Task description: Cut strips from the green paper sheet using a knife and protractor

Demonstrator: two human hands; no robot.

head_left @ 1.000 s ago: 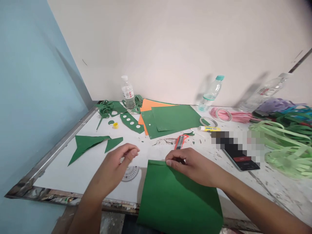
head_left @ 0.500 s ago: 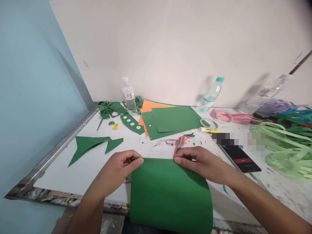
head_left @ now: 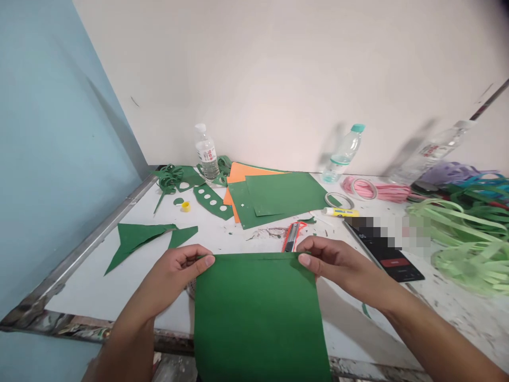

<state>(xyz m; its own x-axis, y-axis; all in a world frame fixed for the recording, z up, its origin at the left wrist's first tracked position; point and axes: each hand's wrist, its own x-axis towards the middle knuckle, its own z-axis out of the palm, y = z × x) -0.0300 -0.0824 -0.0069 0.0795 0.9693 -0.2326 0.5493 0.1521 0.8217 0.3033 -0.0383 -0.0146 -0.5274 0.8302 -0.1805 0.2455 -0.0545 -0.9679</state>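
Observation:
A dark green paper sheet (head_left: pixel 258 313) lies in front of me and hangs over the table's near edge. My left hand (head_left: pixel 175 276) pinches its top left corner. My right hand (head_left: pixel 338 265) pinches its top right corner. The sheet's top edge runs straight between my two thumbs. Just beyond that edge lies a red utility knife (head_left: pixel 292 237). A clear protractor is almost wholly hidden under the sheet near my left hand.
A stack of green and orange sheets (head_left: pixel 274 193), green offcuts (head_left: pixel 147 236), a punched green strip (head_left: pixel 210 200), two water bottles (head_left: pixel 204 151), a tape roll (head_left: pixel 340 200), a glue stick (head_left: pixel 340 212), a phone (head_left: pixel 392 258) and piles of cut paper strips (head_left: pixel 465 233) lie on the white table (head_left: pixel 99 281).
My left hand came in and took hold of the sheet's top left corner. The sheet slid left and squared up, and my hands moved apart along its top edge.

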